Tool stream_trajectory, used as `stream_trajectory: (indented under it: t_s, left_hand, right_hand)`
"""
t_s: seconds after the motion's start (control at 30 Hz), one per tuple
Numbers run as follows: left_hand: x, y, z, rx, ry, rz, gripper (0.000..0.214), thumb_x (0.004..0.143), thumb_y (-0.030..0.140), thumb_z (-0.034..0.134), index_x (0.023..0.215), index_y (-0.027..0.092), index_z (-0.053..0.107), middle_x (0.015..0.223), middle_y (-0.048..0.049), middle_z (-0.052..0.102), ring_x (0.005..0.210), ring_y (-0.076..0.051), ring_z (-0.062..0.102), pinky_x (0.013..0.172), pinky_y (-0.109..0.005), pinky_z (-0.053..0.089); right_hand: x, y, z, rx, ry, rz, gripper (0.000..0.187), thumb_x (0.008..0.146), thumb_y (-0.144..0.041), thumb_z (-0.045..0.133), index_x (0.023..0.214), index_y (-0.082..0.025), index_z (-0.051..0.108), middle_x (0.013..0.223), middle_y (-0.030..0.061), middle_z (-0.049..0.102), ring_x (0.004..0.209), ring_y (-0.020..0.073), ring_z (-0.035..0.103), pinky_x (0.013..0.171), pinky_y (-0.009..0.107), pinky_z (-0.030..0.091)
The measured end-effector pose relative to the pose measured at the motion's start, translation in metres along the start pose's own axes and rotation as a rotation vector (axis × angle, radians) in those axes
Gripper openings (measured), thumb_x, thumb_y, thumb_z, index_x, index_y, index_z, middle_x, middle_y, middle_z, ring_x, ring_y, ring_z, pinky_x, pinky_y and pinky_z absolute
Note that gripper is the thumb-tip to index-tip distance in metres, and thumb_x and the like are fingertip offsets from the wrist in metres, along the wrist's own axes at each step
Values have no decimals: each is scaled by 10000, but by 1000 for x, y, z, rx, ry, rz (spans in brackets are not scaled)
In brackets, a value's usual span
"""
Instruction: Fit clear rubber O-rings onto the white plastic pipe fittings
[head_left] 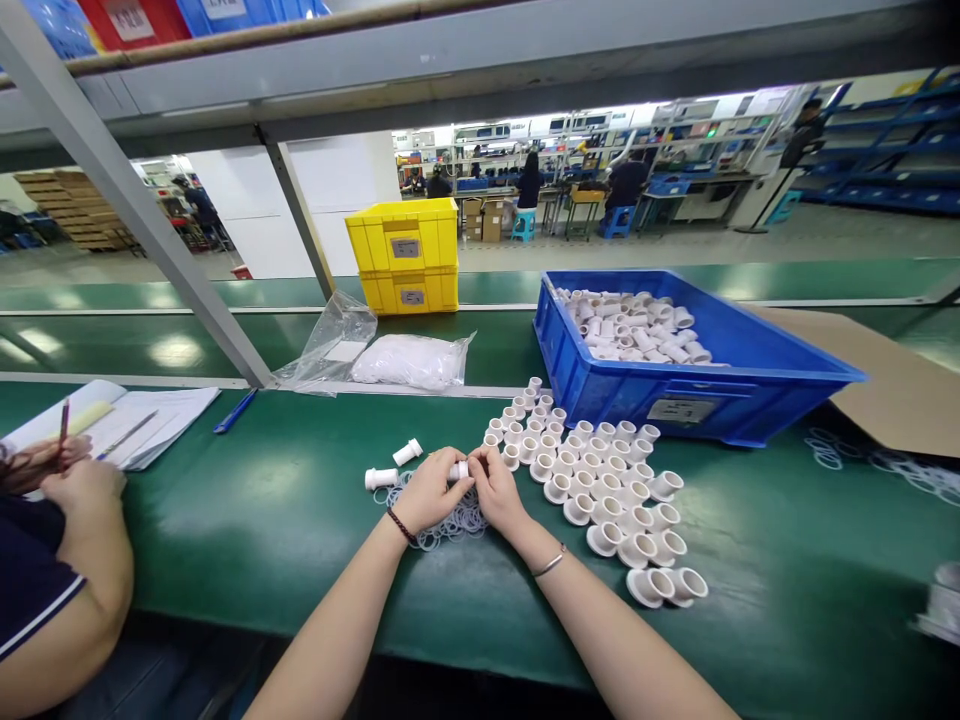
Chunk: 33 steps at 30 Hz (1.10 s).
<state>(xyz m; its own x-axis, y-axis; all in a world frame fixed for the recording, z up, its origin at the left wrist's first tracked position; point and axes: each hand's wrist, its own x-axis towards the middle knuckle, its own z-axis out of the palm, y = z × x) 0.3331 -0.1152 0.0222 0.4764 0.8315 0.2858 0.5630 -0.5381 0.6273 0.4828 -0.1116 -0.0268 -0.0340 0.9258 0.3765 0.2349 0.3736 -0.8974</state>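
My left hand and my right hand meet over the green table, both pinched round one small white plastic fitting. Under them lies a loose heap of thin clear rubber rings. Two more white fittings lie on their sides just left of my hands. To the right, several white fittings stand upright in rows on the table.
A blue bin with several white fittings stands at the back right, beside a cardboard sheet. Plastic bags and yellow crates lie behind. A co-worker's hands hold a pen over papers at left.
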Motion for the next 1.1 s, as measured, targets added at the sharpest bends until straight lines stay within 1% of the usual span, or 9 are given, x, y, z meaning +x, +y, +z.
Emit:
stream_trajectory:
  t_s: [0.13,0.23,0.37,0.47,0.57,0.67,0.87,1.0,1.1]
  left_hand:
    - [-1,-1,-1,125,-34,38,213,859,302,505,1012,155,510,973,-89,556,893,-238,490,812,-384,375]
    - [-1,-1,-2,118,-43,61,224,868,301,492,1036,154,501,982,-94,549,888,-236,484,816,-390,371]
    - [-1,-2,-2,-10,-13,101,225,881,299,473,1067,173,489,1004,-98,534,935,-227,489,842,-366,380]
    - [-1,-1,-2,-112,21,131,220,884,306,482,1059,174,496,999,-94,533,942,-219,493,858,-358,382]
    - [-1,0,0,-208,51,104,246,888,320,484,1087,175,499,1021,-94,537,955,-215,495,885,-358,378]
    - [1,-1,3,-320,74,44,280,899,344,470,1120,173,495,1065,-95,530,999,-214,492,901,-342,380]
    - [3,-5,9,-534,164,-99,333,920,412,424,1146,168,441,1060,-79,493,967,-181,483,885,-312,395]
    - [3,-3,12,-595,151,-185,376,920,472,395,1146,172,420,986,-66,484,844,-159,476,766,-284,420]
    - [3,-3,15,-594,139,-203,386,924,488,374,1148,176,407,924,-46,468,740,-137,439,690,-269,409]
  right_hand:
    - [3,-1,-1,74,0,26,213,913,-396,421,868,-195,477,795,13,504,712,142,489,673,277,400]
    - [6,-1,0,193,5,95,258,881,-449,464,839,-195,480,766,3,483,683,134,462,643,265,392]
    - [7,-5,2,444,-5,268,329,815,-518,555,817,-199,473,701,-28,433,605,108,405,555,231,348]
    - [6,-11,2,642,-33,375,365,763,-530,623,809,-198,479,709,-32,435,616,102,414,545,215,351]
    - [6,-17,0,807,-82,464,388,726,-533,666,806,-198,487,728,-31,457,628,100,430,549,213,378]
    - [5,-21,-2,904,-118,511,397,704,-518,701,811,-195,498,727,-35,472,616,88,432,552,208,391]
    - [5,-23,0,943,-129,481,405,692,-476,734,893,-204,512,702,-49,447,587,73,414,510,185,347]
    - [5,-19,3,833,-99,424,400,713,-502,702,912,-213,508,684,-49,446,559,77,409,496,198,350]
    - [5,-14,4,759,-93,386,402,730,-527,674,915,-214,505,646,-52,446,535,83,410,495,212,361]
